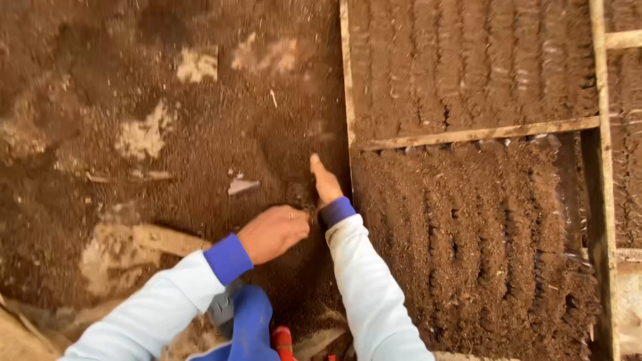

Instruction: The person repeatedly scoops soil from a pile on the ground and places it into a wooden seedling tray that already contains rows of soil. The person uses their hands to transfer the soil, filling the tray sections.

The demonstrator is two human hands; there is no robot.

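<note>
Nearest to us are our own white sleeves with blue cuffs (228, 258), reaching forward over the ground. Our left hand (273, 232) is curled into a loose fist with the knuckles up, resting on the loose brown soil (200, 154); we cannot tell whether it grips any of it. Our right hand (325, 179) is stretched flat, fingers straight and together, pressed edge-on against the soil right beside the wooden frame (347, 87), as if to use the palm like a blade along that edge. The two hands are close but not touching. Inside the frame lies packed soil in raked ridges (481, 227), held in place by the wooden slats. Pale scraps (144, 137) show through the loose soil on the left.
</note>
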